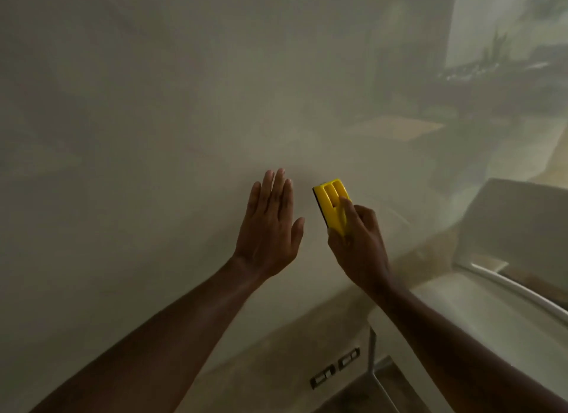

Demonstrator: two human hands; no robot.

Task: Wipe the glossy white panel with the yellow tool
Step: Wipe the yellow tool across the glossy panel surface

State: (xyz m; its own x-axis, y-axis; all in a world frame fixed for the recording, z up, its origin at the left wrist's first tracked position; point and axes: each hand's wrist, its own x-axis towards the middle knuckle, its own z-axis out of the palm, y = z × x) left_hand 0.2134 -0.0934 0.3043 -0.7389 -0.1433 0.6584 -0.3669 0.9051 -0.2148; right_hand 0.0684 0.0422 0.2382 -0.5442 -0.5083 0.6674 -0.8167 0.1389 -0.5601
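The wide glossy white panel (153, 120) fills most of the view, dim and carrying faint, blurred reflections. Near its lower middle the person's left hand (270, 225) lies flat with straight fingers held together and the thumb spread to the side, released and grasping nothing; whether the palm presses the surface cannot be told. Just beside it, apart from the thumb, the flat rectangular yellow plastic tool (332, 204), dark along its left edge, sits against the panel. The right hand (358, 240) grasps its lower end, one finger laid along the ridged back. Lower down, two dark rectangular wall sockets (335, 368) show, and a white curved rim (522, 292) crosses the right edge.
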